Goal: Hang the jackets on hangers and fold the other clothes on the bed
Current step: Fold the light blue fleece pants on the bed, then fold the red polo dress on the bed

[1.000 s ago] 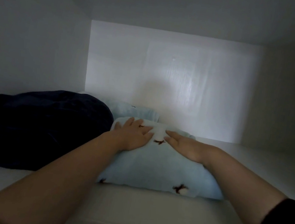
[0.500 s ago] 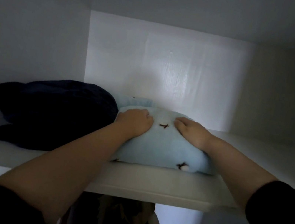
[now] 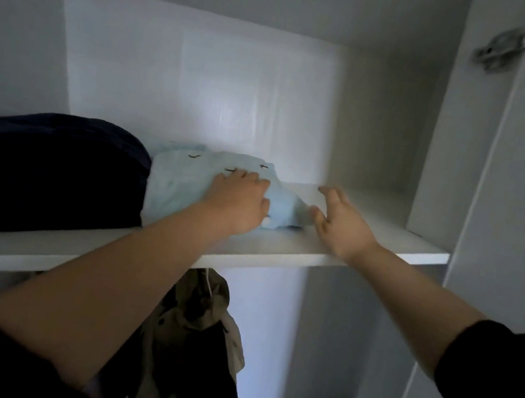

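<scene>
Jackets (image 3: 198, 323) hang below the white shelf (image 3: 280, 252). On the shelf, my left hand (image 3: 239, 202) rests with loose fingers on the folded pale-blue garment (image 3: 180, 181), which lies against a dark navy bundle (image 3: 43, 169) to its left. My right hand (image 3: 342, 224) hovers open, fingers spread, just beside the garment's right end.

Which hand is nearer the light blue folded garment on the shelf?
Left. The left hand rests on top of the light blue garment; the right hand hovers open beside its right end, over the shelf.
</scene>
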